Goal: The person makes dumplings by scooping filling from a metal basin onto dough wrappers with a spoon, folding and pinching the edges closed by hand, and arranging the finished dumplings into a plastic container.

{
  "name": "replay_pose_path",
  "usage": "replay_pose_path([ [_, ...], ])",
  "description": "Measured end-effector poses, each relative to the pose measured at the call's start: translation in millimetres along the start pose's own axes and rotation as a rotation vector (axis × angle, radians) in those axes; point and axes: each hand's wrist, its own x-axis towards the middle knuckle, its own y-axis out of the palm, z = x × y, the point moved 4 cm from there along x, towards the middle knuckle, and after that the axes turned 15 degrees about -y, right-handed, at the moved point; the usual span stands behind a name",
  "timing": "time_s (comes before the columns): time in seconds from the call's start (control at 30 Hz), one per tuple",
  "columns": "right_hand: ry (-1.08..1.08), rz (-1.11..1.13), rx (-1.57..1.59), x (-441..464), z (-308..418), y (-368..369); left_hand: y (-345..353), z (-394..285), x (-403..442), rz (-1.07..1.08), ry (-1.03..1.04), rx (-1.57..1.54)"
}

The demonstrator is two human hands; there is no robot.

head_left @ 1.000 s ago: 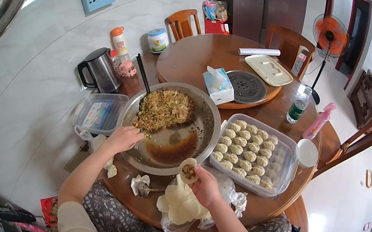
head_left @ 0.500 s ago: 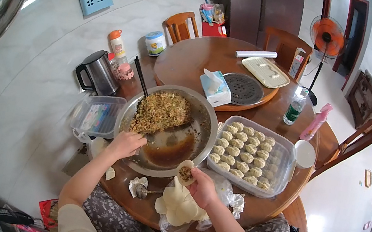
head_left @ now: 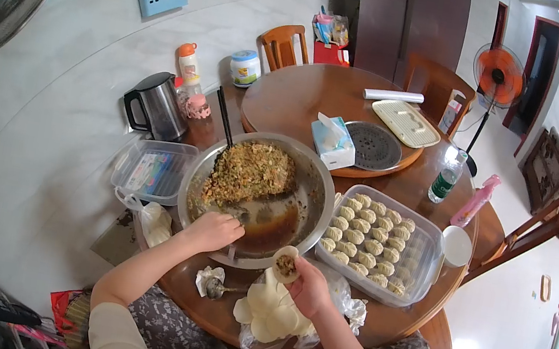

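My left hand (head_left: 213, 231) is over the near-left part of a large steel bowl (head_left: 318, 229), its fingers curled together. Whatever they hold, if anything, is hidden. Chopped filling (head_left: 254, 174) is heaped on the bowl's far side, with brown liquid pooled below it. A pair of dark chopsticks (head_left: 224, 115) stands in the bowl at the left. In my right hand (head_left: 310, 291) is a round dumpling wrapper (head_left: 286, 264) with a little filling in its middle. Beneath it, a stack of wrappers (head_left: 271, 310) lies spread on a plastic bag. A spoon (head_left: 216, 287) rests on crumpled white paper to the left.
Right of the bowl stands a clear plastic box (head_left: 418, 272) with rows of pleated dumplings (head_left: 372, 245). Beyond are a tissue box (head_left: 333, 144), water bottle (head_left: 446, 176), pink spray bottle (head_left: 476, 201) and white bowl (head_left: 457, 246). A kettle (head_left: 158, 106) and lidded box (head_left: 154, 170) sit left.
My left hand has moved right and slightly nearer, away from the filling's edge. My right hand still holds the filled wrapper. The whole view has shifted a little.
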Motion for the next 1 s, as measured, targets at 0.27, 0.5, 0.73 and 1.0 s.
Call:
replay_pose_path([
  [0.27, -0.018, -0.016, -0.028, 0.0, -1.5, -2.9, 10.2, 8.1, 4.2, 0.164, -0.056, -0.053],
  [0.5, 0.008, -0.02, 0.033, -4.2, 6.0, 0.3, -14.3, 12.8, -2.1, 0.122, -0.191, -0.09],
  [0.73, 0.139, 0.007, -0.103, -21.2, 23.2, 20.3, -148.1, -8.0, -10.8, -0.298, -0.153, -0.868],
  [1.0, 0.166, 0.117, -0.055, -24.7, 13.9, 22.5, -228.6, -31.4, -68.1, -0.476, 0.471, -1.907],
])
